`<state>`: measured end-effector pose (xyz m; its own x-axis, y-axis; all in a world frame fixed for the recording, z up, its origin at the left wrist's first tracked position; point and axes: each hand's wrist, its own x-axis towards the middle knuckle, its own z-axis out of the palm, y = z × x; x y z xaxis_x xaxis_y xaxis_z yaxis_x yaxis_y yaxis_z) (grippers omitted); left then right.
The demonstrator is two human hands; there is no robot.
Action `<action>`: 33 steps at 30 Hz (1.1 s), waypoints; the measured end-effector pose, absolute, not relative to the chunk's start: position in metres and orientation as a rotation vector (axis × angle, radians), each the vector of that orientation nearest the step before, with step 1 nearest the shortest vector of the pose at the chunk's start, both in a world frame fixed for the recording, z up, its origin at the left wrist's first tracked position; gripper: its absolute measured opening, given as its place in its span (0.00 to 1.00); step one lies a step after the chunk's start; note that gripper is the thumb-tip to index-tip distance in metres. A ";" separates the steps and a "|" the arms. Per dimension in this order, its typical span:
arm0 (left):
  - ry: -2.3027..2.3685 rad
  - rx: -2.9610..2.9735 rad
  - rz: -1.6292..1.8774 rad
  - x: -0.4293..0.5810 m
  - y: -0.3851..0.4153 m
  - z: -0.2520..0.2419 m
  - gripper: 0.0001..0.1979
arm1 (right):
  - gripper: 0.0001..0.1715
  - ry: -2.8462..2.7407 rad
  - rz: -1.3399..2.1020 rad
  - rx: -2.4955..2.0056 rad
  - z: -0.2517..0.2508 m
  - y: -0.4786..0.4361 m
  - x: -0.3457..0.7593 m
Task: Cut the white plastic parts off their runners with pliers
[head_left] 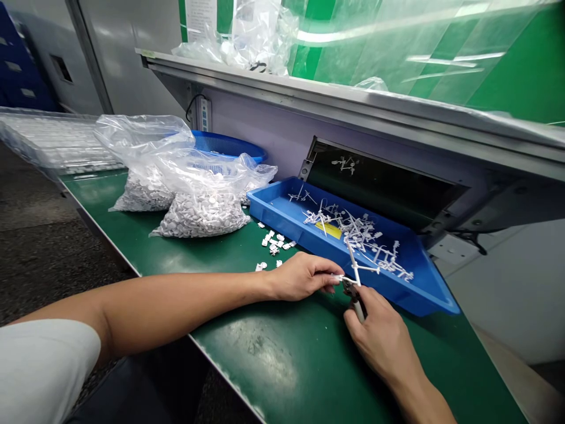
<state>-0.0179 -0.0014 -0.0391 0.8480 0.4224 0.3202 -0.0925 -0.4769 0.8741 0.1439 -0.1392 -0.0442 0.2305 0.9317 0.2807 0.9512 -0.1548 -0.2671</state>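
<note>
My left hand [304,275] is closed, pinching a small white plastic part at one end of a branched white sprue [355,268]. Wrapped in my right hand [384,333] is a pair of nippers [357,303]; their jaws meet the sprue close to my left fingertips. Whether the jaws have closed through the plastic, I cannot tell. Loose white plastic parts [276,241] lie on the green table [260,347] beyond my left wrist. Just past both hands stands a blue tray [424,294] with a heap of white sprues [353,229] in it.
Clear bags of white parts [205,212] stand at the back left, before a blue basket [229,144]. Stacked clear trays [53,141] sit at the far left end. A metal shelf [309,88] overhangs the table's back, with a dark panel [379,182] beneath.
</note>
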 end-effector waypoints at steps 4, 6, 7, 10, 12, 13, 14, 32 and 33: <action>0.222 2.013 0.640 -0.017 -0.002 -0.041 0.14 | 0.10 -1.788 -0.115 -2.146 -0.046 -0.139 0.146; 0.196 2.034 0.667 -0.017 -0.002 -0.041 0.14 | 0.11 -1.794 -0.098 -2.139 -0.047 -0.138 0.146; 0.189 2.048 0.679 -0.017 -0.003 -0.041 0.14 | 0.10 -1.787 -0.071 -2.139 -0.047 -0.138 0.145; 0.187 2.110 0.689 -0.019 -0.001 -0.040 0.14 | 0.08 -1.762 0.054 -2.179 -0.047 -0.138 0.143; 0.170 2.159 0.677 -0.020 0.002 -0.041 0.14 | 0.06 -1.762 0.121 -2.207 -0.046 -0.138 0.141; 0.160 2.170 0.666 -0.020 0.003 -0.042 0.14 | 0.06 -1.766 0.150 -2.210 -0.045 -0.139 0.140; 0.153 2.169 0.651 -0.019 0.005 -0.043 0.14 | 0.07 -1.764 0.181 -2.208 -0.043 -0.140 0.140; 0.243 1.731 0.605 -0.004 0.007 -0.053 0.15 | 0.06 -1.713 0.115 -2.104 -0.039 -0.141 0.150; 0.229 1.727 0.601 -0.004 0.006 -0.052 0.15 | 0.07 -1.714 0.094 -2.094 -0.039 -0.141 0.149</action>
